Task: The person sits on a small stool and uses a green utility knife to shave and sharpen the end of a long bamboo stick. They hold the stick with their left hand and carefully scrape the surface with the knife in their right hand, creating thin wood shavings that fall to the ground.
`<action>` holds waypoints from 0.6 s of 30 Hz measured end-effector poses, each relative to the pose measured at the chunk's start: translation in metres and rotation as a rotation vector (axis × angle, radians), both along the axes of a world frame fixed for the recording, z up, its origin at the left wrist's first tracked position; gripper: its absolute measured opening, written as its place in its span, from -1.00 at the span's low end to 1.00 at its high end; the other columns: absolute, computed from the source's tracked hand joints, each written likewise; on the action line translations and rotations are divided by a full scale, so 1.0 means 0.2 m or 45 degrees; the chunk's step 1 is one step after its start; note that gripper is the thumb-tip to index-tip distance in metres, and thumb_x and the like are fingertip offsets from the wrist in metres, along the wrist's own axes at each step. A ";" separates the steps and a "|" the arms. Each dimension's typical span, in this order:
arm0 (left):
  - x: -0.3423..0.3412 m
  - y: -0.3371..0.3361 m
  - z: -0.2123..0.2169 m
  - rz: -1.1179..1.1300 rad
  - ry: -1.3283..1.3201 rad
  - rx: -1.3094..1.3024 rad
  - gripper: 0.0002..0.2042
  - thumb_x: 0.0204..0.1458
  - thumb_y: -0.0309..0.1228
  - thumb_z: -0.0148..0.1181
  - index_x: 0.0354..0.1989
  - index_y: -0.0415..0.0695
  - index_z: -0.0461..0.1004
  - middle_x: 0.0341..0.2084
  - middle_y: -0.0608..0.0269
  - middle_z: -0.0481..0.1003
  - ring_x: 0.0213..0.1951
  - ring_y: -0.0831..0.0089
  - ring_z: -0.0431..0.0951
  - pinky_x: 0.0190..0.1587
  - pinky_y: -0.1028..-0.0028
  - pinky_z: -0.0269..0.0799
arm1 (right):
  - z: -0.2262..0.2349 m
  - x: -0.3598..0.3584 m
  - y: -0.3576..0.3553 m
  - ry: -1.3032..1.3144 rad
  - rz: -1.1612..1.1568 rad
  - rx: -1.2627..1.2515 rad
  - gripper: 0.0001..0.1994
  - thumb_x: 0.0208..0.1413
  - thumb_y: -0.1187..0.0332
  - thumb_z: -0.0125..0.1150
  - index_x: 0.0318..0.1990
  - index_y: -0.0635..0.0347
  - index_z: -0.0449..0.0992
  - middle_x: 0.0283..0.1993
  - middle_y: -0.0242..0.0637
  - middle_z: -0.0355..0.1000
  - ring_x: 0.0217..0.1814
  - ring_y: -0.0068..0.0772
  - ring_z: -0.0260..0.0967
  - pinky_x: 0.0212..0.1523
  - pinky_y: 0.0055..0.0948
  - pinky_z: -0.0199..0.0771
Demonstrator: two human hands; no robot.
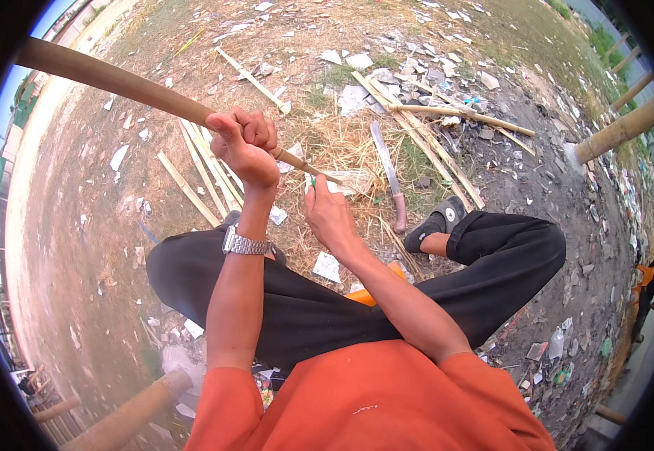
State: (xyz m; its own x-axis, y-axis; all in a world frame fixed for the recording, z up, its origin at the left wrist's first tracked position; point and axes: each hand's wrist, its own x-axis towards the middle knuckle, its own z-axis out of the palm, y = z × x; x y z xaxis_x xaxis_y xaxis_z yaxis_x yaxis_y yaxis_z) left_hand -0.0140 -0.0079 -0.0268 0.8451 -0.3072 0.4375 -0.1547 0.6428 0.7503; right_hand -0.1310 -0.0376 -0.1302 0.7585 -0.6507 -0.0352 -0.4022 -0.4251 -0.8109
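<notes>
- Clamped fully around a long bamboo pole, the left hand holds it raised in front of the body; the pole runs from the upper left of the view down to a thin tapered tip near the right hand.
- Right hand is curled around a small green-handled tool, most likely a knife; the blade is hidden, so its exact angle cannot be told.
- The tool sits at the pole's tapered end, just below the left fist and above the crossed legs in dark trousers.
- Risk, slip toward the body: if the blade jumps off the hard bamboo skin, it could travel to the left wrist (the one wearing a metal watch) or to the thigh beneath.
- Risk, lever effect: the pole's long free end is unsupported; a small wobble there may twist the tip against the blade.
- Risk, splitting: the thin tip may crack along the grain and leave sharp splinters near the fingers.
- Risk, ground hazards: a large knife lies blade-up the frame on the straw, near the foot in a dark slipper; cut bamboo strips lie scattered beside the legs and could catch a shifting foot.
</notes>
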 end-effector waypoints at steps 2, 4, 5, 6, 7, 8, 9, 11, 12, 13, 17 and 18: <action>0.05 0.01 -0.01 0.030 0.028 -0.014 -0.39 0.07 0.29 -0.19 -0.69 -0.02 -0.04 -0.79 0.52 -0.11 -0.74 0.68 -0.19 -0.70 0.58 -0.28 | 0.01 0.01 -0.04 0.083 0.036 -0.020 -0.80 0.24 0.28 -0.13 -0.20 0.25 0.20 -0.62 0.23 0.32 -0.50 0.34 0.32 -0.45 0.15 0.26; 0.04 0.02 0.00 0.025 -0.012 0.013 -0.39 0.07 0.28 -0.19 -0.69 -0.01 -0.04 -0.79 0.52 -0.11 -0.74 0.68 -0.20 -0.70 0.58 -0.28 | 0.19 0.02 0.01 -0.029 0.105 0.055 -0.78 0.24 0.26 -0.17 -0.19 0.27 0.19 -0.54 0.27 0.36 -0.40 0.38 0.36 -0.36 0.17 0.32; 0.01 0.01 0.01 0.012 -0.024 0.025 -0.39 0.07 0.28 -0.19 -0.69 -0.01 -0.05 -0.79 0.51 -0.11 -0.74 0.68 -0.20 -0.71 0.58 -0.28 | 0.24 0.01 0.03 -0.078 0.129 0.092 -0.76 0.24 0.25 -0.18 -0.18 0.27 0.18 -0.50 0.30 0.38 -0.35 0.39 0.37 -0.31 0.18 0.35; -0.01 0.00 0.02 -0.012 -0.064 0.031 -0.39 0.07 0.28 -0.20 -0.69 -0.01 -0.04 -0.79 0.51 -0.11 -0.74 0.68 -0.20 -0.71 0.57 -0.28 | 0.22 0.03 0.05 -0.067 0.090 0.152 -0.76 0.24 0.25 -0.18 -0.18 0.28 0.18 -0.49 0.28 0.39 -0.36 0.38 0.38 -0.30 0.18 0.35; -0.01 0.01 0.01 -0.008 -0.026 0.029 -0.39 0.07 0.29 -0.20 -0.69 -0.01 -0.04 -0.79 0.51 -0.11 -0.74 0.68 -0.20 -0.70 0.57 -0.28 | 0.12 0.01 0.03 -0.008 0.072 0.084 -0.78 0.24 0.26 -0.17 -0.19 0.27 0.18 -0.53 0.27 0.37 -0.39 0.38 0.37 -0.34 0.18 0.35; 0.01 0.01 0.00 -0.026 0.007 0.013 -0.39 0.07 0.29 -0.21 -0.69 -0.01 -0.04 -0.79 0.51 -0.10 -0.74 0.68 -0.20 -0.70 0.57 -0.28 | -0.03 0.00 -0.02 0.047 0.032 0.002 -0.79 0.23 0.27 -0.16 -0.21 0.27 0.18 -0.57 0.26 0.36 -0.43 0.37 0.36 -0.37 0.18 0.34; 0.04 0.01 -0.02 -0.028 0.029 0.003 -0.39 0.06 0.30 -0.21 -0.68 -0.02 -0.03 -0.79 0.51 -0.10 -0.74 0.68 -0.19 -0.70 0.57 -0.28 | -0.05 0.01 -0.04 0.092 0.008 -0.074 -0.80 0.23 0.29 -0.15 -0.22 0.26 0.18 -0.61 0.24 0.34 -0.47 0.36 0.35 -0.40 0.18 0.34; 0.06 0.02 -0.03 -0.050 -0.001 0.015 -0.38 0.07 0.30 -0.22 -0.68 -0.02 -0.03 -0.79 0.51 -0.09 -0.74 0.67 -0.20 -0.70 0.57 -0.28 | 0.02 0.04 -0.04 -0.006 0.052 0.005 -0.79 0.24 0.26 -0.17 -0.20 0.26 0.19 -0.56 0.27 0.36 -0.42 0.38 0.36 -0.37 0.18 0.34; 0.03 0.01 -0.01 -0.051 -0.026 0.034 -0.39 0.07 0.30 -0.22 -0.68 -0.02 -0.03 -0.79 0.51 -0.09 -0.74 0.67 -0.20 -0.70 0.57 -0.28 | 0.10 0.02 -0.03 -0.036 0.081 0.048 -0.78 0.24 0.25 -0.18 -0.19 0.26 0.19 -0.53 0.28 0.37 -0.40 0.38 0.37 -0.35 0.18 0.35; 0.01 0.01 -0.01 -0.052 -0.051 0.053 -0.39 0.07 0.29 -0.22 -0.68 -0.01 -0.04 -0.79 0.51 -0.09 -0.74 0.67 -0.20 -0.71 0.57 -0.29 | 0.13 0.01 -0.01 -0.065 0.111 0.093 -0.77 0.24 0.24 -0.19 -0.18 0.26 0.19 -0.50 0.29 0.39 -0.38 0.39 0.37 -0.33 0.18 0.35; 0.02 0.02 -0.01 -0.097 -0.002 0.005 -0.39 0.08 0.28 -0.21 -0.68 -0.02 -0.03 -0.78 0.51 -0.10 -0.74 0.68 -0.18 -0.70 0.57 -0.27 | -0.11 -0.01 -0.08 0.098 0.023 -0.038 -0.80 0.24 0.27 -0.16 -0.23 0.25 0.19 -0.62 0.22 0.34 -0.50 0.35 0.34 -0.41 0.15 0.33; 0.03 0.02 -0.01 -0.088 0.000 0.005 -0.39 0.08 0.28 -0.21 -0.69 -0.03 -0.03 -0.78 0.52 -0.10 -0.74 0.68 -0.19 -0.70 0.58 -0.27 | -0.09 -0.02 -0.10 0.144 0.086 -0.006 -0.79 0.24 0.25 -0.16 -0.23 0.25 0.19 -0.62 0.22 0.34 -0.49 0.35 0.34 -0.42 0.14 0.34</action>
